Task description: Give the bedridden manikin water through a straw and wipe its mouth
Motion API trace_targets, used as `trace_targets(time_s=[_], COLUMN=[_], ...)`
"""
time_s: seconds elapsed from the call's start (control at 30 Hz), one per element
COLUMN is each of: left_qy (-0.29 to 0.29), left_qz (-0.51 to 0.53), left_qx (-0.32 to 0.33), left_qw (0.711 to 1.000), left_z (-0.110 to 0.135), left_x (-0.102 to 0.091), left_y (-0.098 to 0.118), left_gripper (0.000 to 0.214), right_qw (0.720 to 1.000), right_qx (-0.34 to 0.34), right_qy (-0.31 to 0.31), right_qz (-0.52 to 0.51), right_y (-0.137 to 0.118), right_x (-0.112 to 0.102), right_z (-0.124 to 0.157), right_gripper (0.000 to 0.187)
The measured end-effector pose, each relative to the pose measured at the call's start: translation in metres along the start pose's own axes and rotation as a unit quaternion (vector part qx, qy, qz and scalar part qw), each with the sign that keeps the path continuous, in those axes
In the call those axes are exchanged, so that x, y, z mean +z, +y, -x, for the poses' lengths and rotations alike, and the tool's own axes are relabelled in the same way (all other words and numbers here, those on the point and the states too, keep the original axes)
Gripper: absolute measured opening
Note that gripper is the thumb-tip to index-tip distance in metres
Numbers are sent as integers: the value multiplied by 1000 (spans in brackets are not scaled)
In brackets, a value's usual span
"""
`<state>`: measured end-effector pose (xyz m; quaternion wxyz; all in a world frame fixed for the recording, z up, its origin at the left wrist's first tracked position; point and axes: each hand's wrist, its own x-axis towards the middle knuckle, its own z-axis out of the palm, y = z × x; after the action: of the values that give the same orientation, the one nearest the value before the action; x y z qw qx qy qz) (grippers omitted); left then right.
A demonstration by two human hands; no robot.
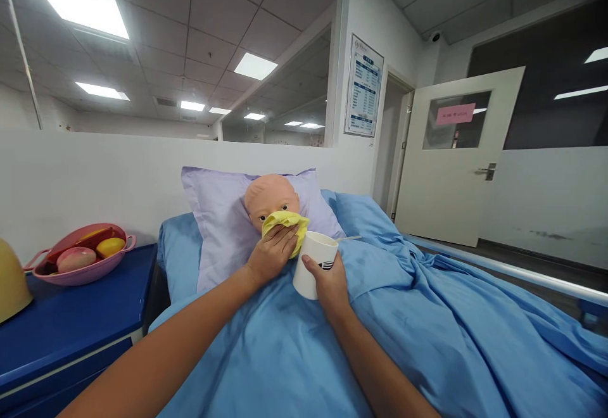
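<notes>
A bald manikin (272,194) lies with its head on a lilac pillow (221,215), and blue bedding (266,348) reaches up below its head. Over the lower part of its face, my left hand (273,252) presses a yellow cloth (286,218), which hides the mouth. Just to the right, my right hand (331,280) is wrapped round a white cup (306,275) with dark stripes. The cup tilts slightly, and a thin pale stick or straw (349,238) pokes out past its rim. What is inside the cup cannot be seen.
On the left, a blue bedside cabinet (109,304) carries a pink basket (90,273) of fruit and a yellow rounded object (12,282). A pale bed rail (522,270) runs along the right side. Beyond it a door (456,196) stands ajar.
</notes>
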<state>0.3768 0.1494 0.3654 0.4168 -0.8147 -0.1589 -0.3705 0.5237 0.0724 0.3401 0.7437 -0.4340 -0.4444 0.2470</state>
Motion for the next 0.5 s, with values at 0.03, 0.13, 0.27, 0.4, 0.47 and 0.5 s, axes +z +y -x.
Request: trace_targets(time_s=[0.03,0.13,0.27,0.4,0.47,0.5], left_qy=[2,15,13,-16,-16,-6], left_qz=[6,21,37,75,111,130], left_qx=[1,4,2,-20,-34,-42], left_qw=[1000,1000,999,997,993,991], left_z=[3,13,33,54,56,54], left_x=[-1,-3,-7,-11,-15,-18], left_y=[0,2,2,-1,-2,-2], left_gripper=[34,33,32,34,36,38], right_qw=[1000,1000,1000,999,999,999], right_qx=[2,11,22,25,15,11], right_qy=[0,-2,-8,-6,-7,-10], right_qz=[-1,-2,-1,19,33,39], right_y=[0,-1,2,4,5,5], right_x=[0,0,1,0,0,0], right_z=[0,0,-1,-2,-2,-2], right_gripper=[57,58,60,58,56,55])
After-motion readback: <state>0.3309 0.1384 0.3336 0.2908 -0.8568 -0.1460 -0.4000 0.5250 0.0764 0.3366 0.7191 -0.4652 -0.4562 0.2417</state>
